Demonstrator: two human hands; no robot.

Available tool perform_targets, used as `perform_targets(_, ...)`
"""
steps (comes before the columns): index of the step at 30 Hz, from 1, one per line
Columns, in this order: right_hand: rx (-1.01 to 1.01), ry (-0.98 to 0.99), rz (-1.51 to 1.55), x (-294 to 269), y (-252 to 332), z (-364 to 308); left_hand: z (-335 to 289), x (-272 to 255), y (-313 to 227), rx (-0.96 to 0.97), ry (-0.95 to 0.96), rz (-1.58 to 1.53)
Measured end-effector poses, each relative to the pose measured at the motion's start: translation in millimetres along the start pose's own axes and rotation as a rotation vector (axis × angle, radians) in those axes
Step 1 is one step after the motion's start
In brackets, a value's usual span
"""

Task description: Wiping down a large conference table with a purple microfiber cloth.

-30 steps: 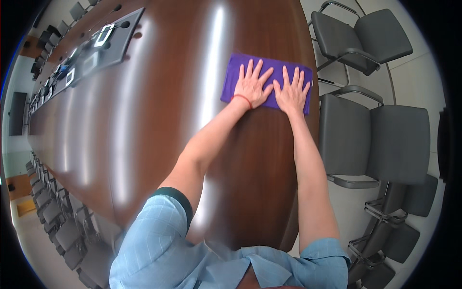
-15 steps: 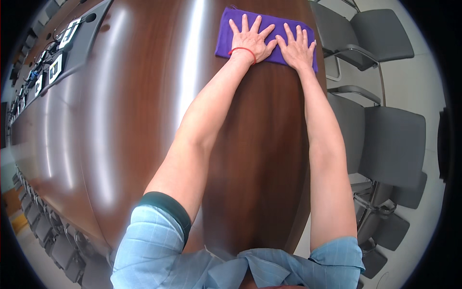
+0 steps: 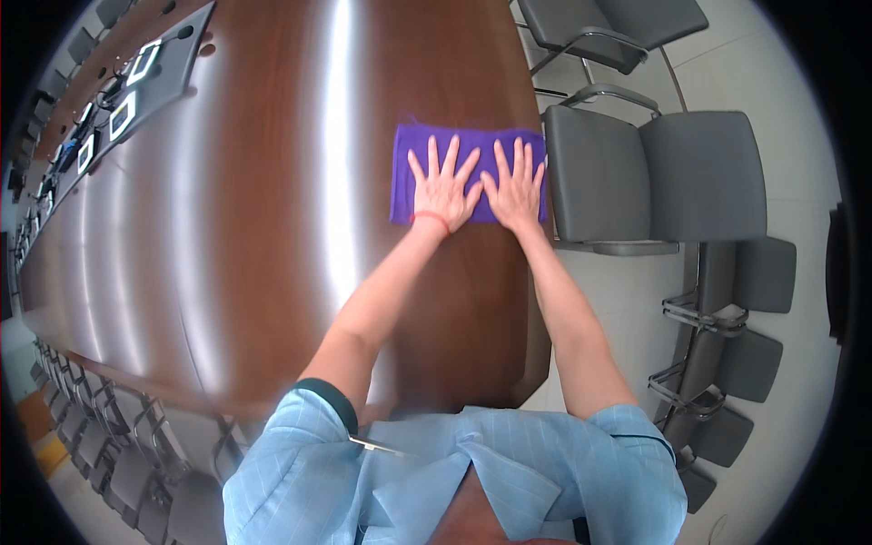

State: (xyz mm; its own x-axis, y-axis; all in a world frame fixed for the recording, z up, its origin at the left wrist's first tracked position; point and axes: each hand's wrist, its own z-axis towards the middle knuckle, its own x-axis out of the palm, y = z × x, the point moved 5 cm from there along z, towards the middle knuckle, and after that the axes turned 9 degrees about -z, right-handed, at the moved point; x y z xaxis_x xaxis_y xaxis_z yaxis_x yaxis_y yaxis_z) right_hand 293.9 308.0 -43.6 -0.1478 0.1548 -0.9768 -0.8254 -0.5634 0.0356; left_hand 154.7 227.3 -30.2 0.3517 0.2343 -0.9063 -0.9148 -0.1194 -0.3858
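Observation:
A purple cloth [image 3: 404,186] lies spread flat on the glossy brown wooden table [image 3: 263,227], close to its right edge. My left hand [image 3: 443,191], with a red string round the wrist, rests palm down on the cloth with its fingers spread. Beside it my right hand [image 3: 516,193] is also flat on the cloth, fingers apart. The two thumbs point toward each other with a narrow gap between them. Both arms reach forward, and neither hand grips the cloth.
Grey chairs with metal armrests, such as the near one [image 3: 599,173], stand along the table's right side. A recessed grey strip [image 3: 168,100] with white-framed devices and cables runs at the far left. More chairs [image 3: 136,463] line up at the lower left.
Both hands and the purple cloth under them have come back toward me along the table's right edge. My arms are less stretched, and the view has shifted too.

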Motion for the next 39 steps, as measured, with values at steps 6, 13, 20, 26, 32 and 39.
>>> perform_targets(6, 0.006, 0.14, 0.089, -43.4, 1.9, -190.9, -175.0, -4.3, -83.9, -0.07, 0.154, -0.023)
perform_targets(13, 0.121, 0.243, 0.254, -84.5, -7.2, -384.9, -335.3, -4.7, -174.0, -0.091, 0.329, -0.03)
perform_targets(20, 0.176, 0.162, 0.359, -77.2, -17.7, -420.5, -366.5, 7.3, -192.8, -0.112, 0.382, -0.024)
perform_targets(26, 0.252, 0.238, 0.612, -55.4, -60.1, -377.3, -308.6, 8.5, -199.0, -0.05, 0.309, -0.067)
perform_targets(32, 0.157, 0.289, 0.778, -15.2, -76.9, -250.6, -202.6, 19.5, -168.3, -0.13, 0.208, -0.016)
perform_targets(39, 0.064, 0.129, 0.93, 56.3, -87.5, 2.4, 27.1, 31.8, -80.5, -0.111, 0.109, 0.105)
